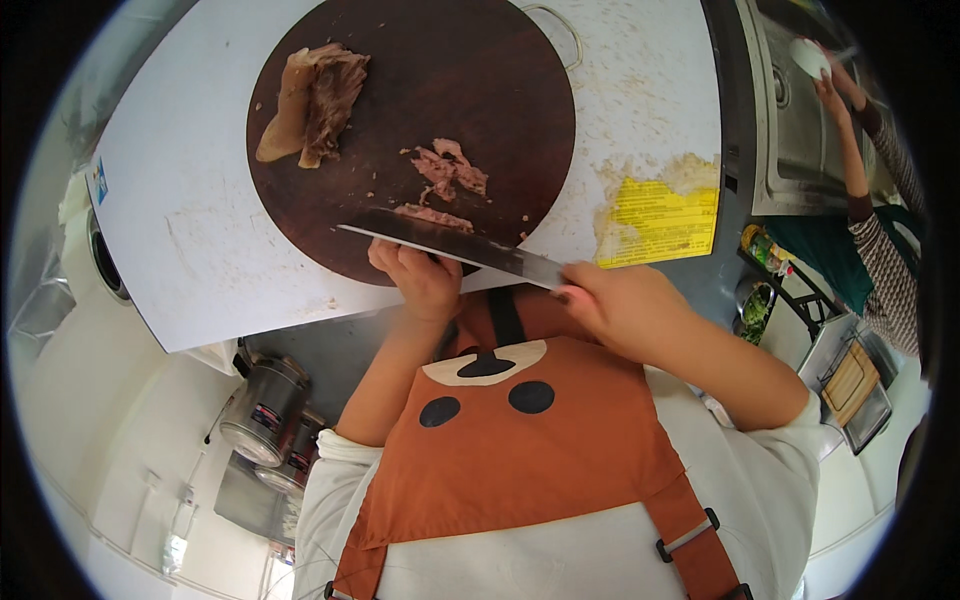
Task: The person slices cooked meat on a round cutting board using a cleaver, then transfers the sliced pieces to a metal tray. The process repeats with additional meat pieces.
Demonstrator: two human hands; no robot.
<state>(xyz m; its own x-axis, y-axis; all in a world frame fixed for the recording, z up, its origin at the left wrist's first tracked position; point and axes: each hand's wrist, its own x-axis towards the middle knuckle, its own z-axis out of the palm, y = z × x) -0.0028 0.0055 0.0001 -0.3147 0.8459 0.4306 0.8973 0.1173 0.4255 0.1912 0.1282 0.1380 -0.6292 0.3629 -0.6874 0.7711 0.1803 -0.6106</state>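
My right hand [626,304] grips the handle of a broad knife [480,251], whose blade points left over the near part of a round dark chopping board [517,97]. My left hand [420,277] is at the board's near edge, its fingers curled beside the blade; the blade partly hides them, so whether they hold anything is unclear. A strip of cooked meat [435,217] lies just beyond the blade. Farther back are shredded meat pieces [450,169]. A larger chunk of cooked meat with skin [319,105] lies at the board's upper left.
The board rests on a white tabletop [195,187] with a worn yellow label [664,221]. A metal handle [566,34] sticks out at the board's right. Farther right, a co-worker's hands [829,82] hold a white dish [810,58] over a steel sink [802,161]. Steel canisters [266,405] stand lower left.
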